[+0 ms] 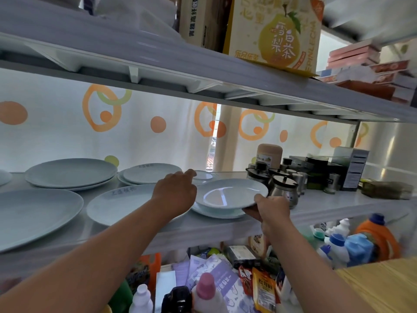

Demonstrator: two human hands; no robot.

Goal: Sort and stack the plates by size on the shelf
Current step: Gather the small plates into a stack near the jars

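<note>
Pale plates lie on the white shelf. My right hand grips the front right rim of a deep plate, which sits on another plate. My left hand rests at that deep plate's left rim, fingers stretched toward a small saucer behind it. To the left lie a medium plate with writing, a large plate, a stack of two large plates and a stack of medium plates.
Metal spice jars and a tan-lidded canister stand close to the right of the deep plate. Dark boxes sit farther right. The upper shelf with cartons hangs low overhead. Bottles and packets crowd the level below.
</note>
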